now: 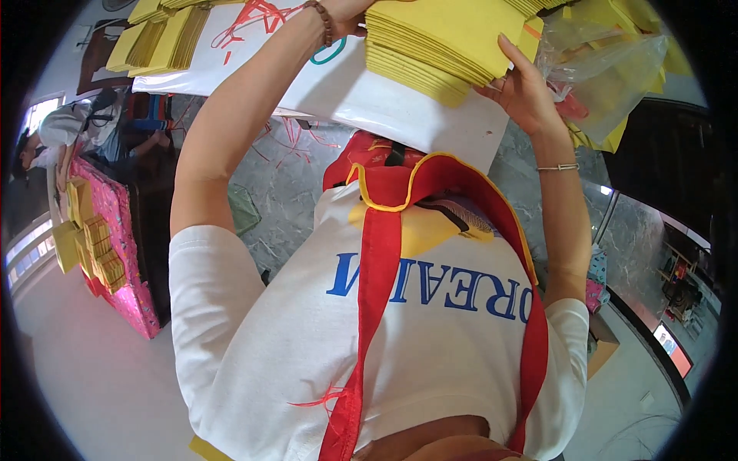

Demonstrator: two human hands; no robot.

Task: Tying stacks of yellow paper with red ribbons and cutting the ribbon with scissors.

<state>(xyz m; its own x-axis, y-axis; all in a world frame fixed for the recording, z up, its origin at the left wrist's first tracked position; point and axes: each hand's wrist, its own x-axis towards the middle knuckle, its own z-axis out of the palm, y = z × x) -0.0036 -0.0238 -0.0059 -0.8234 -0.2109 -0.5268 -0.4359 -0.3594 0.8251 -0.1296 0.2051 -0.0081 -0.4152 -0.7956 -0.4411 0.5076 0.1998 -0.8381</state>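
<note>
While your white T-shirt with blue lettering fills the lower part of the view, a red strap with yellow piping hangs over it and loops up toward your chest. Your two bare forearms rise from the sleeves toward the top of the picture. Your right hand, with a thin silver bangle on the wrist, is spread open with its fingers extended, and its fingertips and palm press against the near edge of a thick stack of yellow sheets; it supports the stack rather than closing around it. Your left hand, with a brown bead bracelet on the wrist, reaches the far left side of the same stack, but its fingers are cut off by the top edge, so you cannot tell how far they are open or whether they grip. The stack sits lifted between both hands, over a white board marked with red scrawls. Just right of your right hand lies a clear plastic bag with more yellow sheets inside. Farther left on the board rest other yellow piles. Well apart, at the far left, another person bends over a pink table carrying yellow bundles.
</note>
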